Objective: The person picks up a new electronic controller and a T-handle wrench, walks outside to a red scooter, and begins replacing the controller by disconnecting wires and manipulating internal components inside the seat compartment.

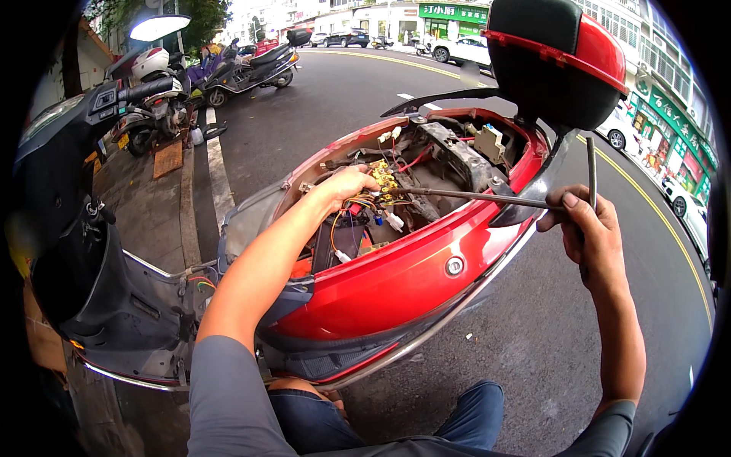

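At about nine o'clock the black front of the scooter [84, 251] fills the frame's edge, with its handlebar [145, 90] higher up near ten o'clock. Behind that, toward eleven o'clock, parked motorbikes [251, 68] stand along the kerb.

Near the middle, the left hand [352, 185] reaches into the open compartment [426, 175] of the red scooter body [403, 282]. Its fingers are curled down among the yellow connectors and wires [381, 190]; whether they pinch anything there cannot be told, since the back of the hand hides the fingertips.

From that spot a long thin metal rod [480, 198] runs out toward three o'clock. It is the shaft of a T-handle wrench whose crossbar [592, 171] stands upright. The right hand [590, 236], at about three o'clock, is closed round the crossbar, thumb laid along the shaft's end. The tool's tip lies in the compartment, just beside the left hand.

At one o'clock a red and black storage box [556, 53] sits above the rear of the scooter. Grey road [533, 327] lies below.
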`<action>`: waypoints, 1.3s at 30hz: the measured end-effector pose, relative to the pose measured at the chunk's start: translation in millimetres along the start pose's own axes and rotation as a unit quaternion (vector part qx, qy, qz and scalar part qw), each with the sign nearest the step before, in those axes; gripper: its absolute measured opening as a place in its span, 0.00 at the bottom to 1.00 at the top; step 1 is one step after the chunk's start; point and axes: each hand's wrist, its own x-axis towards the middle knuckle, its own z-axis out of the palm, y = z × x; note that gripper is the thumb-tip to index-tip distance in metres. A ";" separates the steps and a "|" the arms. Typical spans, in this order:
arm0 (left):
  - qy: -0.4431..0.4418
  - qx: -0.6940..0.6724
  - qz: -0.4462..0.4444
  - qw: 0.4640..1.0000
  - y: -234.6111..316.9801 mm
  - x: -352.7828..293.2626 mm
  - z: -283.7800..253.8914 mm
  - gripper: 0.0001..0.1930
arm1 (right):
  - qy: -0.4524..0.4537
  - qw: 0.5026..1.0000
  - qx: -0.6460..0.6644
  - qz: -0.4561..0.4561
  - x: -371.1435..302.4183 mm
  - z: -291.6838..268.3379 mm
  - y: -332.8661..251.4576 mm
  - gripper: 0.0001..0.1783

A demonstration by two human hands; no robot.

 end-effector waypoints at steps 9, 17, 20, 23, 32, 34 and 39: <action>-0.024 -0.026 0.018 0.999 -7.2 9.3 -1.0 0.27 | 0.038 0.993 0.058 0.092 24.2 -6.6 -3.7 0.15; -0.016 -0.039 0.031 0.999 -20.3 21.0 -5.4 0.23 | -0.080 0.984 -0.156 -0.021 67.6 -14.2 -33.8 0.19; 0.003 -0.007 0.034 0.999 -13.5 16.0 1.1 0.26 | -0.031 0.993 -0.069 0.087 80.4 -9.1 -40.6 0.20; 0.072 0.088 0.030 0.993 -8.0 11.9 6.9 0.31 | 0.011 0.989 -0.092 0.115 80.8 -5.2 -38.9 0.19; 0.045 0.127 0.072 0.988 -12.9 18.4 -0.6 0.30 | -0.013 0.936 -0.303 -0.177 100.3 -34.3 -8.3 0.19; 0.019 0.121 0.076 0.990 -16.0 19.4 0.2 0.29 | -0.031 0.898 -0.323 -0.298 108.0 -38.2 -9.1 0.18; 0.003 0.035 0.065 0.997 -13.0 23.6 3.1 0.20 | 0.138 0.787 -0.367 -0.476 149.8 -17.6 -24.6 0.13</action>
